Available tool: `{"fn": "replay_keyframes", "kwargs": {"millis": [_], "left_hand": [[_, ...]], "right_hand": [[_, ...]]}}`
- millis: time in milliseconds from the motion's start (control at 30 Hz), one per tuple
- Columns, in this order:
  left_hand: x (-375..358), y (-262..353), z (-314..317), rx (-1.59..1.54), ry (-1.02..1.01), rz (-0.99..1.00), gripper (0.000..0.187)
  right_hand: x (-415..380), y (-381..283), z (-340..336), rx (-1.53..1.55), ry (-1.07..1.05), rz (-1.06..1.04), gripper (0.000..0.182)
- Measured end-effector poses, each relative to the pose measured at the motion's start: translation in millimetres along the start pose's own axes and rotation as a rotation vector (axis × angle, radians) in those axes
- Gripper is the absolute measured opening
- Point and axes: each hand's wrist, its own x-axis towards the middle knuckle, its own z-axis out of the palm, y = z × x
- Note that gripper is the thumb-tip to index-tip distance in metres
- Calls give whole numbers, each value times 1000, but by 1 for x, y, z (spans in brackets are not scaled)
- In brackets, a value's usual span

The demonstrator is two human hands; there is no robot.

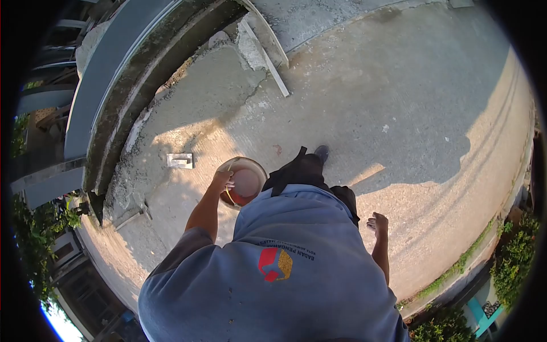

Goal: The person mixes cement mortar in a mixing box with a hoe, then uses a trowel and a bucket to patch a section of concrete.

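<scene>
My left hand (pixel 223 180) is closed round the thin yellow handle of a round bucket (pixel 248 181), which hangs beside my left leg. Inside, the bucket looks reddish, and I cannot make out any contents. On the other side, my right hand (pixel 377 222) hangs away from my body with loosely bent fingers and nothing visible in it. A plastering float (pixel 180 161) with a handle on top lies on the ground, left of the bucket.
Wet-looking grey cement (pixel 211 85) covers ground along a low curved wall (pixel 128 108) at the left. A narrow wooden board (pixel 266 60) lies ahead. A long-handled tool (pixel 134 219) rests at the lower left. Concrete road (pixel 376 102) stretches ahead; plants (pixel 515 251) edge the right.
</scene>
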Motion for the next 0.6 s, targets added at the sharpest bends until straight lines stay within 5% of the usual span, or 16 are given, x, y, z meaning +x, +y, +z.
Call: {"fn": "replay_keyframes", "kwargs": {"millis": [133,267,600], "left_hand": [[-37,121,35,-68,53,94,28],[-27,212,64,-160,107,168,25],[-60,454,166,-271,201,261,21]], "right_hand": [[35,-12,-37,152,3,96,44],[54,-118,-44,-108,-11,77,37],[268,-580,-39,-197,-92,-138,26]]}}
